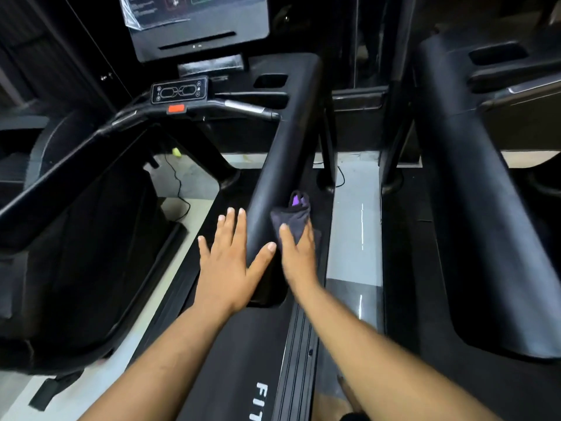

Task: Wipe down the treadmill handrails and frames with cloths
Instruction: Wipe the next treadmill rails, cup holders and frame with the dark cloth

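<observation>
A thick black handrail runs from the treadmill console down towards me in the middle of the view. My left hand lies flat and open against the rail's left side, with its thumb across the top of the rail. My right hand presses a dark grey cloth with a purple patch against the rail's right side. The cloth is bunched under my fingers. The rail's lower end is hidden behind my hands.
The console screen and a control panel with a red button are ahead. The left handrail slants at the left. A neighbouring treadmill's rail stands at the right, across a grey floor strip. The side rail is below.
</observation>
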The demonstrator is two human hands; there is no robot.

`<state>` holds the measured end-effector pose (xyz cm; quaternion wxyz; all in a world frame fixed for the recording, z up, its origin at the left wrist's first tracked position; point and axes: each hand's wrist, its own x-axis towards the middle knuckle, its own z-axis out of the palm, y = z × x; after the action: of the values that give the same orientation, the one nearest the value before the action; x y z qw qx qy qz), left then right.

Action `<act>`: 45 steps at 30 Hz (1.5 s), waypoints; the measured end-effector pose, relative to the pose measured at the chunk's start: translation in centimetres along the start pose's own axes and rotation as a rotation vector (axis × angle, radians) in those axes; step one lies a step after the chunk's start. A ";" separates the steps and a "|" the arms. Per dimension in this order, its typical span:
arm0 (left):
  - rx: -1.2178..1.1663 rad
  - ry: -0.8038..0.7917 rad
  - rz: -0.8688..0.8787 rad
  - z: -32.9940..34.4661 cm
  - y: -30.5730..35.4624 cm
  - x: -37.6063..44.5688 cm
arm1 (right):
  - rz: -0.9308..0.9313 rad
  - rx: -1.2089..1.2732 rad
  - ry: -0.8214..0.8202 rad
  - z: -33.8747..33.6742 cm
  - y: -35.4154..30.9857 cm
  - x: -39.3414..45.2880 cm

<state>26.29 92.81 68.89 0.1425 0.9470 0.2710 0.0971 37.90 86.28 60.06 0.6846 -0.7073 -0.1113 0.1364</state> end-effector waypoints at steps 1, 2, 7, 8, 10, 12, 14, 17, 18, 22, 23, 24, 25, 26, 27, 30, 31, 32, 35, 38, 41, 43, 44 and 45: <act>-0.013 -0.014 -0.005 0.0 -0.2 0.0 | -0.098 -0.069 -0.025 0.3 0.2 -2.3; -0.035 -0.024 -0.010 0.0 -0.4 0.4 | -0.185 -0.136 -0.062 0.4 0.3 -4.1; -0.094 -0.104 -0.039 -0.1 -0.5 2.6 | -0.291 -0.451 -0.197 0.5 -3.1 4.1; -0.081 -0.120 -0.036 -0.1 -0.3 3.2 | -0.280 -0.538 -0.207 0.8 -4.8 7.4; -0.048 -0.152 -0.034 -0.3 0.1 4.5 | -0.223 -0.649 -0.230 1.2 -7.7 12.0; -0.024 -0.167 -0.035 -0.5 0.3 6.2 | -0.258 -0.703 -0.247 1.9 -8.3 13.2; -0.001 -0.182 -0.040 -0.3 0.3 8.1 | -0.363 -0.695 -0.286 1.9 -7.1 12.0; -0.003 -0.199 -0.039 0.3 0.1 10.8 | -0.441 -0.672 -0.355 1.0 -5.2 12.2; 0.003 -0.201 -0.035 0.4 0.2 11.6 | -0.443 -0.685 -0.349 1.0 -5.5 13.7; 0.048 -0.209 -0.032 1.0 0.9 16.2 | -0.388 -0.768 -0.304 2.5 -8.3 23.2; 0.057 -0.212 -0.033 1.2 1.2 17.2 | -0.370 -0.793 -0.306 2.7 -8.7 25.2; 0.066 -0.212 -0.033 1.4 1.5 18.6 | -0.367 -0.813 -0.306 3.0 -8.9 27.4; 0.074 -0.215 -0.032 1.6 1.8 19.7 | -0.368 -0.831 -0.303 3.1 -9.0 28.9; 0.080 -0.214 -0.034 1.7 2.0 20.8 | -0.371 -0.839 -0.293 3.1 -8.9 30.3; 0.079 -0.214 -0.041 1.9 2.2 22.2 | -0.375 -0.836 -0.282 3.2 -8.9 31.8; 0.085 -0.220 -0.037 2.3 2.9 25.1 | -0.366 -0.795 -0.238 2.9 -8.9 35.7; 0.078 -0.223 -0.033 2.5 3.0 25.6 | -0.340 -0.766 -0.228 2.7 -9.0 37.2; 0.069 -0.223 -0.031 2.7 3.1 26.2 | -0.302 -0.732 -0.223 2.6 -9.3 38.8; 0.064 -0.211 -0.030 3.3 2.9 26.5 | -0.203 -0.661 -0.209 2.4 -9.4 42.0; 0.072 -0.200 -0.029 3.4 2.8 26.5 | -0.184 -0.611 -0.169 2.7 -8.8 42.1; 0.045 -0.192 -0.028 3.4 2.8 26.5 | -0.201 -0.520 -0.133 2.2 -7.2 39.6; 0.011 -0.192 -0.027 3.3 2.9 26.4 | -0.201 -0.407 -0.107 1.8 -5.6 37.0; -0.001 -0.193 -0.027 3.2 3.0 26.1 | -0.183 -0.340 -0.094 1.4 -4.7 35.2; -0.015 -0.186 -0.027 3.1 3.0 26.1 | -0.164 -0.270 -0.078 1.3 -4.1 33.8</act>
<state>50.38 103.82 69.72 0.1753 0.9472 0.2684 0.0088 69.27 99.25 62.76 0.5874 -0.7755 -0.2124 0.0915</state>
